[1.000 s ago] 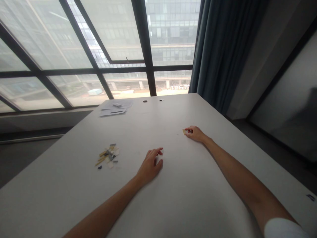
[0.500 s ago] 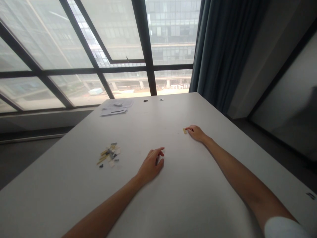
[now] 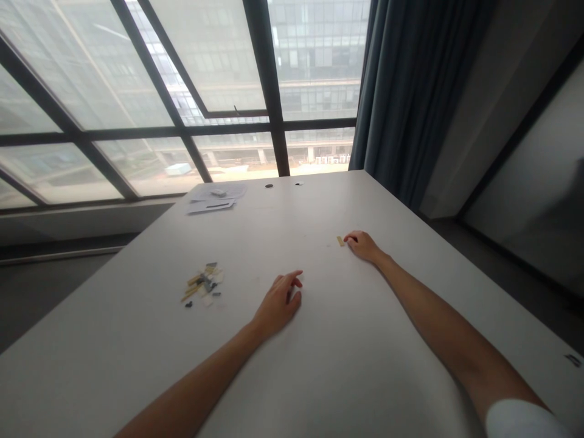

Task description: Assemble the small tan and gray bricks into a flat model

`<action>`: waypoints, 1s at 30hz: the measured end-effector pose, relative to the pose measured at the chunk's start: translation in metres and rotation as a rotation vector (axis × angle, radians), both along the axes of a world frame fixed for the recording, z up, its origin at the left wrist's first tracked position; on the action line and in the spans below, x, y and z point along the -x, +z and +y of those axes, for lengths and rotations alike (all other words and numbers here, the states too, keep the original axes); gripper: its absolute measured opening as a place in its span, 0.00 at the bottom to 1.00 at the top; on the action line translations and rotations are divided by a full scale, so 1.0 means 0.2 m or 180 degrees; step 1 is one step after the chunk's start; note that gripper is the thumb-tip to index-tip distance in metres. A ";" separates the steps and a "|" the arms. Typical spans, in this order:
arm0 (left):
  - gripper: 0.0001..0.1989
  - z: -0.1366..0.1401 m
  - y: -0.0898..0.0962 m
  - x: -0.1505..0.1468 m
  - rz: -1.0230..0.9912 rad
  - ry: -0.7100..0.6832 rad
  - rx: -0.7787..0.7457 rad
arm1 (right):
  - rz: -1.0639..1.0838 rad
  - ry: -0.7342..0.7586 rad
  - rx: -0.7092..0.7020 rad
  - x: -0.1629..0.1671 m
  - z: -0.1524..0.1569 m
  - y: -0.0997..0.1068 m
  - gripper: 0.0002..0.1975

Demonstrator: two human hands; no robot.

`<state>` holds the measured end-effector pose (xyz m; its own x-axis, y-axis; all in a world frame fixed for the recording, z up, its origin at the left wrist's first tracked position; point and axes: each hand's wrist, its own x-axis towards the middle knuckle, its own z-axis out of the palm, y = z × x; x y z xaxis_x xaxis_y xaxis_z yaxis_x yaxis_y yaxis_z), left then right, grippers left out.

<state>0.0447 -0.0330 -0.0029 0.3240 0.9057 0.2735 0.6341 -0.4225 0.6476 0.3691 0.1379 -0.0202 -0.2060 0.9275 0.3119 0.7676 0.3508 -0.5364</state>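
Note:
My left hand (image 3: 279,303) lies on the white table (image 3: 292,377), fingers loosely bent and spread from the thumb, with nothing in it. Farther out, my right hand (image 3: 364,246) rests on the tabletop with its fingers curled and a small gap before the thumb. Just left of those fingertips is a small flat yellow piece (image 3: 340,241), lying apart from them. Left of my left hand sits a loose pile of small yellow, grey and whitish pieces (image 3: 194,289). One small black piece (image 3: 188,305) lies at its near edge.
Papers (image 3: 201,208) lie at the far left of the table, with a small whitish object (image 3: 218,193) and a dark strip (image 3: 218,205) on them. A round dark spot (image 3: 269,185) is near the far edge. Windows and a blue curtain (image 3: 396,103) stand behind.
My right fingertips have drawn back slightly to the right, off the yellow piece, which stays in place. My left hand has hardly moved.

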 end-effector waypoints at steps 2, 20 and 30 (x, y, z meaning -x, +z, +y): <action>0.24 0.00 0.00 0.00 0.0010 -0.0003 -0.0014 | 0.0002 0.0012 -0.0008 0.00 0.00 0.00 0.15; 0.23 -0.01 0.02 -0.01 0.0097 -0.0005 -0.0036 | -0.0218 -0.0052 -0.0182 0.03 0.00 0.01 0.13; 0.25 -0.01 0.01 -0.01 0.0059 -0.0013 0.0007 | -0.0380 -0.0001 -0.0227 0.11 -0.05 0.04 0.13</action>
<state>0.0470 -0.0342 -0.0011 0.3327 0.9049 0.2655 0.6442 -0.4236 0.6368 0.3465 0.1271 -0.0116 -0.2452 0.9039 0.3503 0.8246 0.3845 -0.4149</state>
